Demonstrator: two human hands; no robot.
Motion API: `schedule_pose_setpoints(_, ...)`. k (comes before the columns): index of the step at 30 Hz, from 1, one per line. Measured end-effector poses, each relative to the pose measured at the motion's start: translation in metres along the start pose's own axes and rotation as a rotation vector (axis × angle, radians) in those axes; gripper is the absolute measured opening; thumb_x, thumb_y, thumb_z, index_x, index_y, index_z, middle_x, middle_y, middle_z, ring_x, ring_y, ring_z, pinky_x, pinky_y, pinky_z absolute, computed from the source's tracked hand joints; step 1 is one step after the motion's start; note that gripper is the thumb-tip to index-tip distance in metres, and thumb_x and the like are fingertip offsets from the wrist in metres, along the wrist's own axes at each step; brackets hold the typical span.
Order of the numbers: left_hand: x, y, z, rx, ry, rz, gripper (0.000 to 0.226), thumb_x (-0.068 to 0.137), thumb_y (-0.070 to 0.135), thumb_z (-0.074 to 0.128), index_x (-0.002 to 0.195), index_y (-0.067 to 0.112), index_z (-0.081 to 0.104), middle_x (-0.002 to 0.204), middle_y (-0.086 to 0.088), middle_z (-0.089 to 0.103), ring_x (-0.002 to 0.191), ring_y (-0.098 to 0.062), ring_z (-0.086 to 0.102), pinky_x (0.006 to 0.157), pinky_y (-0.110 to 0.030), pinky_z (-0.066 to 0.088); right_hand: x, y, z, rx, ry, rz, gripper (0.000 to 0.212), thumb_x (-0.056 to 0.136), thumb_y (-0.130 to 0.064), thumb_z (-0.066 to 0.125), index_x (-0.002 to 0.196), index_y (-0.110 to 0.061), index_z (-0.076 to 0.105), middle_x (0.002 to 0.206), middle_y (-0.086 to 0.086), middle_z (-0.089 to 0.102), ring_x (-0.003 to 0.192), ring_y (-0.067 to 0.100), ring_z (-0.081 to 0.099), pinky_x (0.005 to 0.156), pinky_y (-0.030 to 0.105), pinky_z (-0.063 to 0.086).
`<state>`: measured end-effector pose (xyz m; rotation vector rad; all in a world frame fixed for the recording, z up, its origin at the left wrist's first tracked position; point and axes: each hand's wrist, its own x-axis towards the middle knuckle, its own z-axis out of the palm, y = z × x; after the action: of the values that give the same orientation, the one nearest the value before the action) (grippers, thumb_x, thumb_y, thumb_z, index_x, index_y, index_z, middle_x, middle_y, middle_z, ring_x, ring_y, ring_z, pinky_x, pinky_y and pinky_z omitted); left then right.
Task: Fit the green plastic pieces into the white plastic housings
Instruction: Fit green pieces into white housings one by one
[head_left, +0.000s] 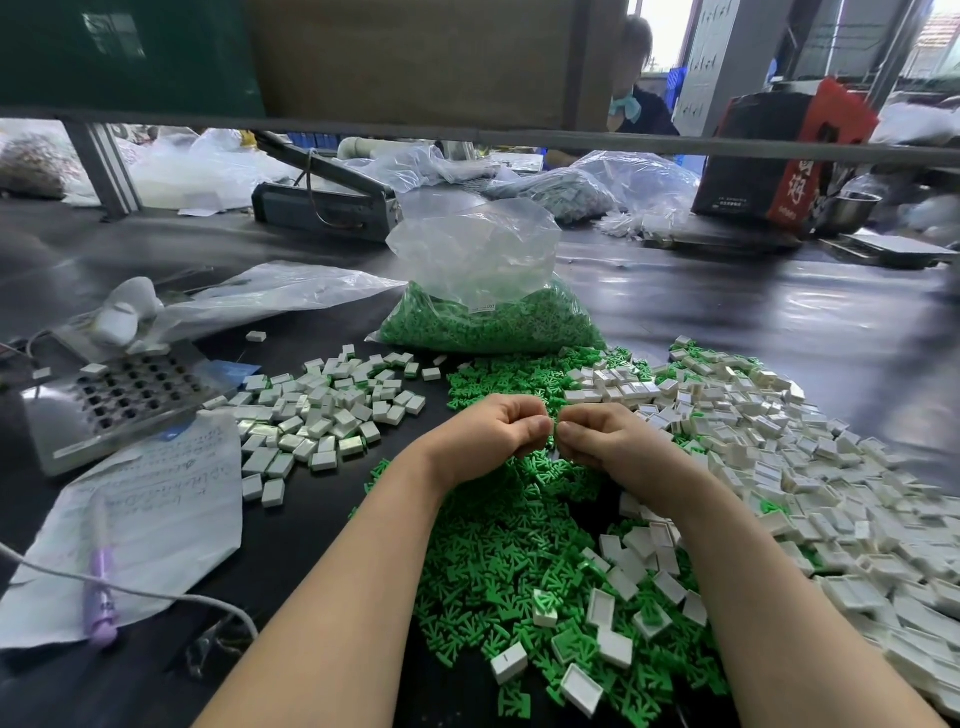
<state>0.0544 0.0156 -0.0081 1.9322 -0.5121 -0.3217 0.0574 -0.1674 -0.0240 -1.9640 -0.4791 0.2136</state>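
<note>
We hold both hands together above the middle of the dark table (322, 525), the left hand (485, 434) and the right hand (602, 441) curled, thumbs nearly touching, fingertips pinched inward as if pressing two small parts together; what sits between them is hidden, so we cannot tell for certain what each hand grips. Directly beneath lies the spread of loose green plastic pieces (498, 551), kept close so either hand can reach one quickly. The empty white plastic housings (810, 467) are heaped to our right, some spilling onto the green. To our left sits a separate pile of white blocks (322, 415), probably the finished ones, kept apart from stock. Behind the hands a clear bag of green pieces (488, 322) stands open as reserve supply.
</note>
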Motion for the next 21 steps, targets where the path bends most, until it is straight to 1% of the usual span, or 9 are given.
schedule_pose_setpoints(2, -0.0001, -0.0008, -0.0013, 0.020, -0.007, 0.000, 0.028, 0.102, 0.013, 0.047, 0.076, 0.018, 0.053, 0.065, 0.010, 0.045, 0.059, -0.002, 0.040, 0.058, -0.016, 0.034, -0.0001, -0.0004, -0.0002, -0.070, 0.000, -0.017, 0.036, 0.096, -0.023, 0.054, 0.063, -0.033, 0.062, 0.057, -0.016, 0.054, 0.058, 0.001, 0.044, 0.064, 0.027, 0.035)
schedule_pose_setpoints(4, -0.0007, -0.0009, -0.0020, 0.025, -0.022, -0.002, 0.030, 0.102, 0.013, 0.048, 0.074, 0.021, 0.055, 0.059, 0.018, 0.045, 0.057, 0.001, 0.040, 0.057, -0.013, 0.035, 0.0000, -0.0003, -0.0005, -0.126, 0.004, -0.021, 0.027, 0.088, -0.034, 0.053, 0.062, -0.031, 0.059, 0.057, -0.015, 0.051, 0.058, 0.005, 0.042, 0.064, 0.031, 0.033)
schedule_pose_setpoints(6, -0.0011, -0.0010, -0.0023, 0.031, -0.032, -0.006, 0.029, 0.102, 0.014, 0.048, 0.076, 0.022, 0.056, 0.060, 0.018, 0.046, 0.058, 0.000, 0.040, 0.059, -0.016, 0.035, 0.0002, 0.0000, -0.0009, -0.144, 0.002, -0.024, 0.024, 0.084, -0.038, 0.052, 0.062, -0.030, 0.059, 0.059, -0.012, 0.049, 0.060, 0.009, 0.041, 0.064, 0.033, 0.032)
schedule_pose_setpoints(10, -0.0008, -0.0023, -0.0038, 0.075, -0.040, -0.017, 0.026, 0.101, 0.017, 0.050, 0.077, 0.021, 0.056, 0.068, 0.006, 0.044, 0.065, -0.009, 0.039, 0.065, -0.028, 0.033, 0.0003, 0.0006, -0.0018, -0.175, -0.018, -0.042, 0.022, 0.083, -0.038, 0.052, 0.064, -0.028, 0.059, 0.062, -0.008, 0.049, 0.062, 0.010, 0.041, 0.065, 0.032, 0.033)
schedule_pose_setpoints(13, -0.0008, -0.0023, -0.0046, 0.100, -0.041, -0.021, 0.027, 0.101, 0.019, 0.051, 0.075, 0.022, 0.055, 0.067, 0.008, 0.043, 0.063, -0.008, 0.039, 0.064, -0.027, 0.033, 0.0004, 0.0010, -0.0023, -0.196, -0.020, -0.042, 0.022, 0.082, -0.037, 0.052, 0.064, -0.027, 0.058, 0.064, -0.005, 0.049, 0.063, 0.011, 0.042, 0.066, 0.033, 0.033)
schedule_pose_setpoints(17, 0.0006, -0.0015, -0.0048, 0.133, -0.050, -0.028, 0.025, 0.101, 0.017, 0.051, 0.077, 0.020, 0.056, 0.067, 0.006, 0.044, 0.066, -0.010, 0.039, 0.067, -0.029, 0.033, -0.0004, -0.0005, -0.0021, -0.213, -0.022, -0.039, 0.021, 0.081, -0.037, 0.052, 0.063, -0.029, 0.058, 0.060, -0.011, 0.048, 0.060, 0.008, 0.041, 0.063, 0.032, 0.033)
schedule_pose_setpoints(18, 0.0008, -0.0010, -0.0048, 0.143, -0.055, -0.035, 0.022, 0.100, 0.017, 0.052, 0.079, 0.018, 0.058, 0.067, 0.007, 0.045, 0.065, -0.009, 0.040, 0.066, -0.028, 0.034, -0.0006, -0.0003, -0.0017, -0.220, -0.023, -0.042, 0.021, 0.082, -0.037, 0.053, 0.065, -0.026, 0.059, 0.062, -0.008, 0.049, 0.061, 0.010, 0.042, 0.063, 0.034, 0.034)
schedule_pose_setpoints(21, 0.0011, 0.0022, -0.0050, 0.217, -0.064, -0.061, 0.017, 0.100, 0.020, 0.054, 0.085, 0.017, 0.062, 0.063, 0.013, 0.048, 0.060, -0.002, 0.042, 0.061, -0.023, 0.035, -0.0010, 0.0011, -0.0001, -0.246, -0.031, -0.054, 0.025, 0.083, -0.038, 0.053, 0.067, -0.019, 0.058, 0.067, 0.009, 0.052, 0.064, 0.020, 0.044, 0.064, 0.038, 0.035)
